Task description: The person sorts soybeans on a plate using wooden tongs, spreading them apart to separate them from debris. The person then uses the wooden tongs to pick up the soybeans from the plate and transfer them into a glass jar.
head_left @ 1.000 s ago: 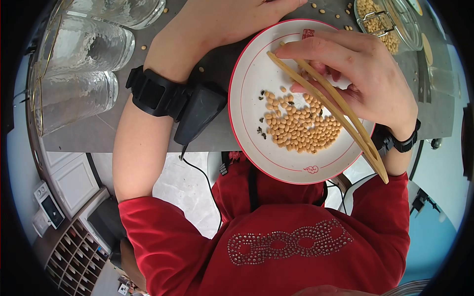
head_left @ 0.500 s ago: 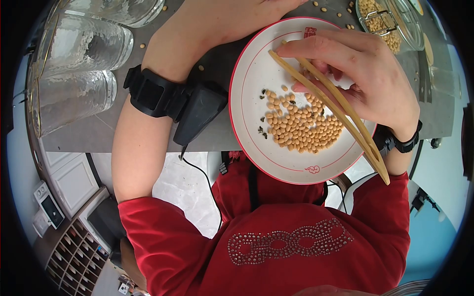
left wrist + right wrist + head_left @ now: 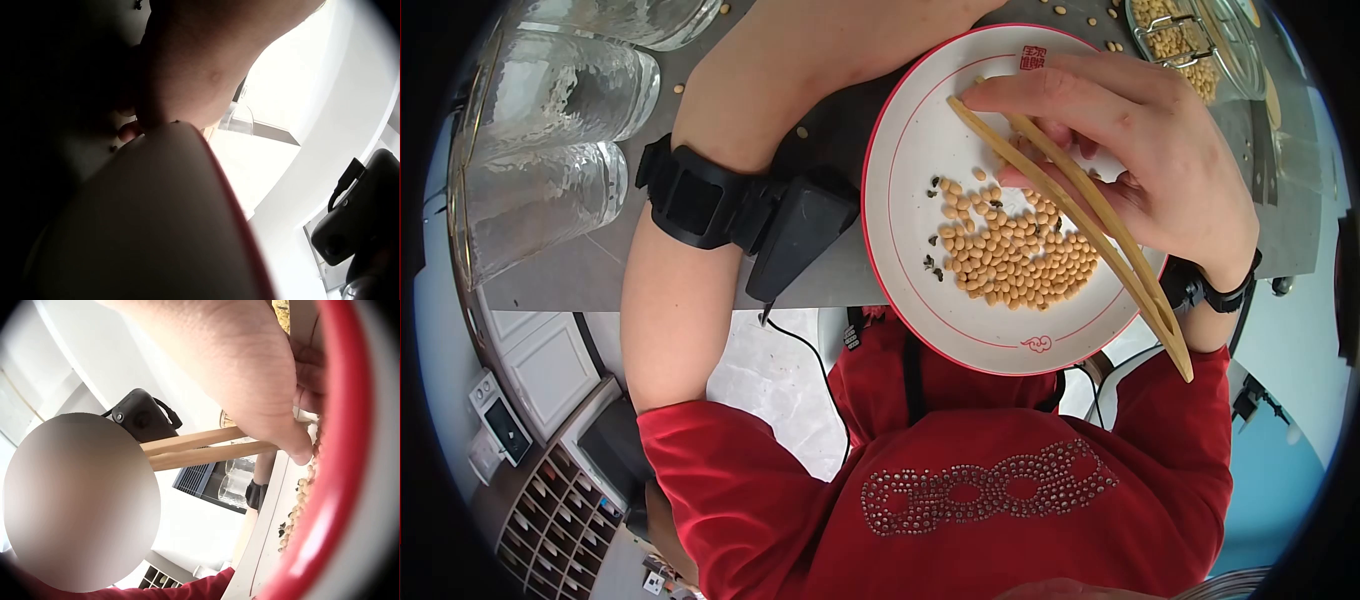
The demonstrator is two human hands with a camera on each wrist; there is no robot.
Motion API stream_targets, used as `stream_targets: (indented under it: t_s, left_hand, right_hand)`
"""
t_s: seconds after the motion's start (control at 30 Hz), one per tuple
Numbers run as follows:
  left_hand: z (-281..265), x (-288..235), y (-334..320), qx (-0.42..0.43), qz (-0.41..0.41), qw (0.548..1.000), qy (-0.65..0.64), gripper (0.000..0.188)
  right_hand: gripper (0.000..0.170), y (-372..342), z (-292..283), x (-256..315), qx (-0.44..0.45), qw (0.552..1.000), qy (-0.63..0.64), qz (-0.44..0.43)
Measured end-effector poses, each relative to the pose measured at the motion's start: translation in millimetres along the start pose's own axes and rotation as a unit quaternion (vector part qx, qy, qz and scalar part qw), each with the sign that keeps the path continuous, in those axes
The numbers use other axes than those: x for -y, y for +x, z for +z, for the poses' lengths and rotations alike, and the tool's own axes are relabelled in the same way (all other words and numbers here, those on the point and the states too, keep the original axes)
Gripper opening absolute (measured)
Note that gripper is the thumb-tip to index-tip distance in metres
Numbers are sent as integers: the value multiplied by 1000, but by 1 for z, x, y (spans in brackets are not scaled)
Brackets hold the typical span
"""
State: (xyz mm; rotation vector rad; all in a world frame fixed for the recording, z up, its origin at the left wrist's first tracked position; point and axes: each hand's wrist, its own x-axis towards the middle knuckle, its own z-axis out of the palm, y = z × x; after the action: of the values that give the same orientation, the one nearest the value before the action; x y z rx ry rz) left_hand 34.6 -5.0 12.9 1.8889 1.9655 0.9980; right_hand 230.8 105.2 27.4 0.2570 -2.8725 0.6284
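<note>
- Beans (image 3: 1020, 265) lie in a loose cluster toward the near side of the plate (image 3: 900, 200), with a few dark specks (image 3: 938, 274) along their left.
- The step in hand seems to be fingering through them; small, light movements, one piece at a time, probably serve best and leave the cluster unscattered.
- The plate juts past the near edge of the surface (image 3: 590, 275), so pressing on that side could tip it; steady support from the left hand (image 3: 860, 40) would likely help.
- The tongs (image 3: 1170, 345) reach across the plate from near right to far left, arms slightly parted; keeping their tips high should stop them sweeping beans aside.
- The right hand (image 3: 1150, 140) holds the tongs with bent fingers, the index finger (image 3: 1040, 92) lying over their far end; the thumb (image 3: 294, 444) passes beneath them, its tip just beside the beans. Whether it also pinches a bean cannot be told.
- The left hand lies beyond the plate's far left edge; its fingers run out of the head view and are too dark in the left wrist view to judge how spread they are.
</note>
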Motion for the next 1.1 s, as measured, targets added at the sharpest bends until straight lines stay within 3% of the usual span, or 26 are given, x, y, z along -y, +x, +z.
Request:
stream_targets:
  t_s: [0.07,0.17,0.37,0.47,0.57,0.67,0.77,0.87,0.93,1.1]
  left_hand:
    - [0,-1,0,-21,26,999,19,33]
    - [-2,-1,4,23,-47,999,5,32]
    - [1,-5,-6,-34,41,997,52,31]
    - [1,-4,-5,-36,26,998,42,31]
    - [-2,-1,-1,22,-23,999,10,30]
    - [-1,-3,-5,-29,45,997,48,30]
    - [-2,2,0,24,-20,999,10,31]
    - [0,3,-3,-15,51,998,29,31]
    - [-1,1,2,21,-17,999,20,32]
    - [-1,2,2,15,-3,1000,21,32]
  right_hand:
    - [44,0,1,-1,-2,1000,-1,-6]
    - [44,0,0,0,4,1000,3,-6]
    - [46,0,-1,0,20,1000,9,-1]
    - [46,0,-1,1,21,1000,0,-3]
    - [46,1,-1,1,17,1000,0,-6]
    - [45,0,-3,1,29,1000,6,-2]
    - [45,1,-2,0,28,1000,7,-5]
    - [45,1,-2,0,26,1000,4,-5]
    - [45,0,-2,0,23,1000,4,-6]
    - [45,0,-1,0,20,1000,8,-6]
